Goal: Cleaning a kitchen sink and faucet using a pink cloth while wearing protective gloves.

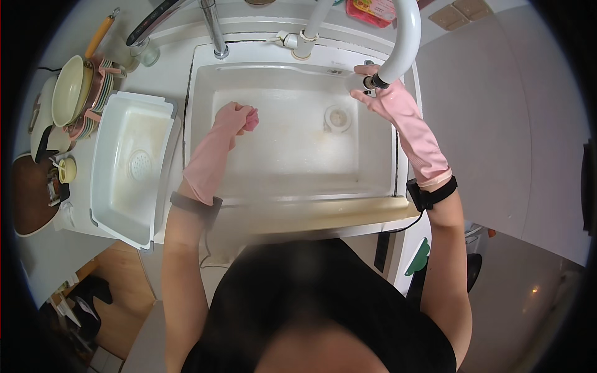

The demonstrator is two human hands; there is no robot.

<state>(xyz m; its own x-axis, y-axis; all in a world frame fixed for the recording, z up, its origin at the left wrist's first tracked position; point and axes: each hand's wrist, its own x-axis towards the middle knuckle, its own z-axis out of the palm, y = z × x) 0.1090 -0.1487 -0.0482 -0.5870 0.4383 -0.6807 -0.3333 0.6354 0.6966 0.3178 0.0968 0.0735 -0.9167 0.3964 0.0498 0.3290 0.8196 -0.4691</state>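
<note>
Both hands wear pink rubber gloves. My left hand (230,119) is closed around a crumpled pink cloth (251,120) over the left part of the white sink (289,154). At the sink's back right corner, my right hand (385,96) is beside the dark-tipped end of the white gooseneck faucet (410,42). Its thumb and fingers are spread around a pale, blurred thing (355,83) there; the spout partly hides them, and I cannot tell whether they grip it. The round drain (337,119) lies below and left of that hand.
Left of the sink stands a white plastic basin (135,196) with a perforated drain. Beyond it are a dish rack (100,105) of plates, a cream pan (70,91) and a glass (148,53). A chrome faucet (214,28) rises behind the sink. A red package (373,11) stands behind.
</note>
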